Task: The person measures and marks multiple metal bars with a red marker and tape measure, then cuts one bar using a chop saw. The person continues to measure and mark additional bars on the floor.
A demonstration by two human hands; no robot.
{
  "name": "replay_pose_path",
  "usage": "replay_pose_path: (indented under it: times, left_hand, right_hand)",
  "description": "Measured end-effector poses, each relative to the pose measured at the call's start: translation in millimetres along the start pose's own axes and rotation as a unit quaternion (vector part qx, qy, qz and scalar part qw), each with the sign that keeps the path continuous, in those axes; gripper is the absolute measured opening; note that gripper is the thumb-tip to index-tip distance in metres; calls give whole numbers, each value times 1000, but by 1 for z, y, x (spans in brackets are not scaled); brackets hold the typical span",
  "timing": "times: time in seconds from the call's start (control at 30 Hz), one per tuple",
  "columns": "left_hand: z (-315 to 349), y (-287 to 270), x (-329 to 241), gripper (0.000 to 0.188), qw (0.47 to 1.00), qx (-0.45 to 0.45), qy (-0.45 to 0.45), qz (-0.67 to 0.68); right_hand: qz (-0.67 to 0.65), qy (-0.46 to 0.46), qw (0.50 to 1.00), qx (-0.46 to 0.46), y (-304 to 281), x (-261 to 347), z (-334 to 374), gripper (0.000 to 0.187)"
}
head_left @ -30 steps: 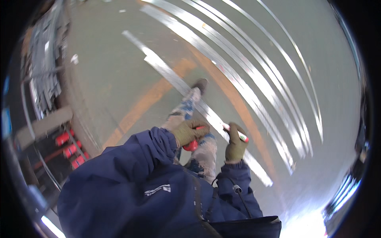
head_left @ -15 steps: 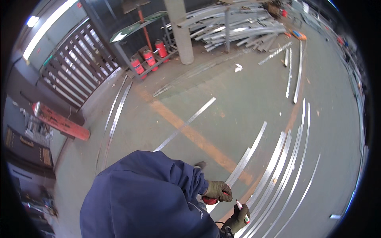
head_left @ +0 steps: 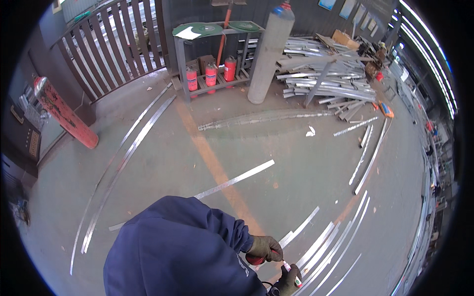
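Note:
My left hand (head_left: 267,248), in a dark glove, is closed round a red rounded tool (head_left: 254,259) that looks like a tape measure, mostly hidden by the palm. Just below and to the right, my gloved right hand (head_left: 286,282) grips a white marker (head_left: 287,267). The marker's dark tip points up at the left hand's fingertips; whether they touch I cannot tell. Beyond the hands lie long flat metal strips (head_left: 318,246) on the floor, side by side. A shorter metal strip (head_left: 301,226) reaches out from behind the left hand. My blue sleeve (head_left: 182,241) covers much of the lower middle.
One metal strip (head_left: 237,181) crosses an orange floor line (head_left: 205,150); longer strips (head_left: 131,150) lie at left. A red gas cylinder (head_left: 66,113) leans at the left. Red extinguishers (head_left: 211,76) stand on a rack (head_left: 180,59) beside a grey cylinder (head_left: 270,54). Metal profiles (head_left: 331,74) are heaped behind.
My view has tilted up and shifted, so the floor and rack sit lower in it. The marker in my right hand has come closer to my left hand's fingers.

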State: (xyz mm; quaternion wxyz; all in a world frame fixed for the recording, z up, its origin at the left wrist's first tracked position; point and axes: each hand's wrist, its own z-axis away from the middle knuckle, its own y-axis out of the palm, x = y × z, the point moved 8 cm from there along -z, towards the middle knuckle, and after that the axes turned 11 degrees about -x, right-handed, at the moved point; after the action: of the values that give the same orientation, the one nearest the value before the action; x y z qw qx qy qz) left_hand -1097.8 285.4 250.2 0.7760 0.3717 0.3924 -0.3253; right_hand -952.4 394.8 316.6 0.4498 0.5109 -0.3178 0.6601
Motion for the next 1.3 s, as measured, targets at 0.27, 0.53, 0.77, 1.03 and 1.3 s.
replay_pose_path:
  times: [0.27,0.53,0.77,1.03,1.3]
  left_hand:
    - [21,-83,-59,31,1000,-14,18,5]
    - [29,-121,-65,27,997,-51,45,-37]
    - [62,-176,-67,29,991,-114,12,-73]
    - [69,-245,-95,35,996,-90,20,14]
    - [102,-403,-101,31,993,-63,0,101]
  right_hand:
    - [80,-29,995,57,103,5,-14,32]
    - [55,-31,990,129,149,-31,-53,35]
    - [105,-28,956,273,226,-48,-39,51]
    - [160,-20,925,345,316,-51,-32,48]
    - [239,3,921,308,486,-59,43,42]
